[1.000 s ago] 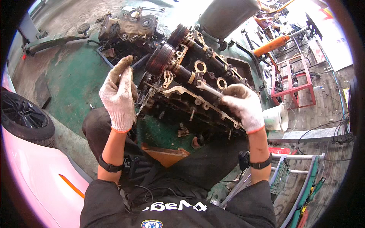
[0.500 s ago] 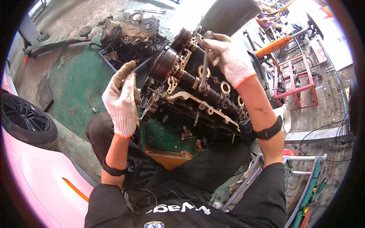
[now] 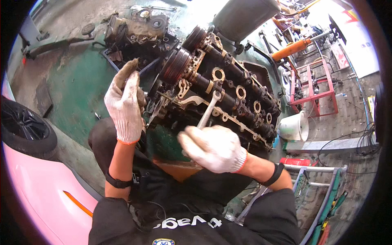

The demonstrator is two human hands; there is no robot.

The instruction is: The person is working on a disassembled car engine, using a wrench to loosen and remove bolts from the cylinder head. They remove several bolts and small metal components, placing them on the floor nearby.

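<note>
Right hand (image 3: 214, 149) is closed round the lower end of a wrench (image 3: 208, 111), knuckles up, in front of the engine (image 3: 241, 107) on the person's side. From that fist the wrench slants up and slightly right, away from the body, its ring end at the near camshaft (image 3: 203, 83). Left hand (image 3: 125, 102) is raised to the left of wrench and engine, near the dark pulley (image 3: 174, 66), fingers pointing up and close together; whether it pinches anything, or touches the engine's end, I cannot tell. Wrench and left hand are well apart, with the engine's pulley end between them.
</note>
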